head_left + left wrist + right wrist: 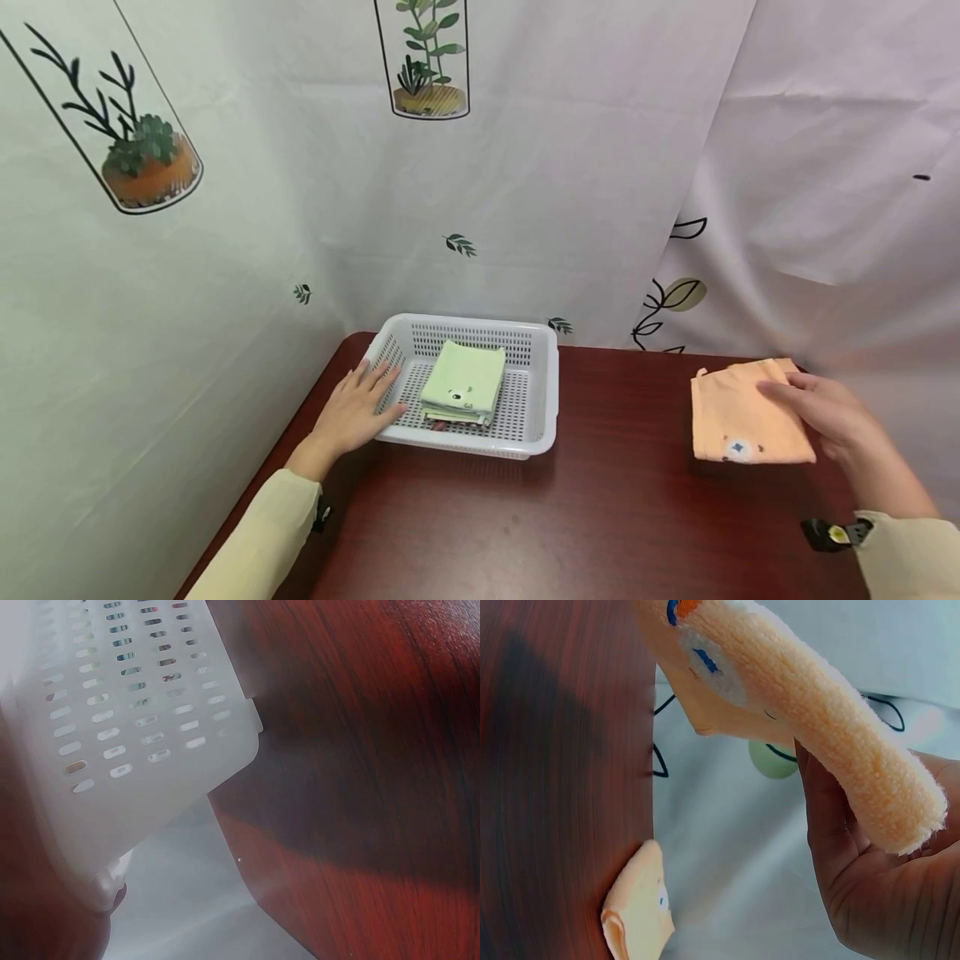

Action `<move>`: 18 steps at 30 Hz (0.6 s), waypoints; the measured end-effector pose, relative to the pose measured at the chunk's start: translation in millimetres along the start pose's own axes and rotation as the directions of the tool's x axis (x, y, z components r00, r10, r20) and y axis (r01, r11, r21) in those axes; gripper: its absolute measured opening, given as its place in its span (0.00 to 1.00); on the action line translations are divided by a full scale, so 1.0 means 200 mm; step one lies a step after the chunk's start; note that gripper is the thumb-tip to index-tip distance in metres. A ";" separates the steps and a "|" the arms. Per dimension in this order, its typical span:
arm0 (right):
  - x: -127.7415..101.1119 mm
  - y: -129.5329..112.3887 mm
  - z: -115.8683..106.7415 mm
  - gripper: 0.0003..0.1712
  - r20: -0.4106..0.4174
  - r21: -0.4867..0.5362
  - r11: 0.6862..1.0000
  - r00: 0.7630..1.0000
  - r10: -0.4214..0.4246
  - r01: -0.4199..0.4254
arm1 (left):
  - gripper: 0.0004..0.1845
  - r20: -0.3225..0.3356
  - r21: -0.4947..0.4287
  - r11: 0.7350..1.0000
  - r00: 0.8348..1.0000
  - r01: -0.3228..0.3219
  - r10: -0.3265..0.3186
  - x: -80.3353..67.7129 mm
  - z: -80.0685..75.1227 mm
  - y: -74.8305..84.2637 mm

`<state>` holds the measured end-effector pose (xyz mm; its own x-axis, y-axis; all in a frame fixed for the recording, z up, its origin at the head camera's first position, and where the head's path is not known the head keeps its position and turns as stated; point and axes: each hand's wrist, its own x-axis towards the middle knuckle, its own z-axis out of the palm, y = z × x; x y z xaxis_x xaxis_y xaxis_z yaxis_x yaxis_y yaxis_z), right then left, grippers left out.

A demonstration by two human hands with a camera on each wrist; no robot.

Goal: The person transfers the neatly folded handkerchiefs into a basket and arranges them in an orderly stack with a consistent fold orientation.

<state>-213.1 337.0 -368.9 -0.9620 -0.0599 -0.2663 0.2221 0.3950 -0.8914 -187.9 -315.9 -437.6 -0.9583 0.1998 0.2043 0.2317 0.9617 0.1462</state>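
Observation:
A white perforated basket (540, 392) stands at the back middle of the dark red table (600, 517). In it lies a stack of folded light green towels (462, 385). My left hand (372, 393) rests with straight fingers against the basket's left wall (135, 712), and a fingertip (114, 897) shows under its rim. At the table's right, my right hand (797, 398) pinches a folded orange towel (742, 412) with a small animal patch. In the right wrist view that towel (817, 697) is lifted off the table, lying across my fingers (870, 877).
Printed curtains (525, 208) close in the table at the back, left and right. Another bit of orange cloth (637, 911) lies at the table's far edge. Bare wood (360, 787) stretches in front of the basket.

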 end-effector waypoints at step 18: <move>0.04 -0.08 0.14 0.34 -0.005 0.039 0.997 0.997 -0.073 0.073 | 0.40 -0.002 -0.002 1.000 1.000 0.006 -0.006 -0.01 0.00 0.00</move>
<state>-219.6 304.8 -367.1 -0.9763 -0.0843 -0.1991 0.1574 0.3538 -0.9220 -186.6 -315.1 -437.9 -0.9594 0.1932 0.2054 0.2259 0.9626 0.1495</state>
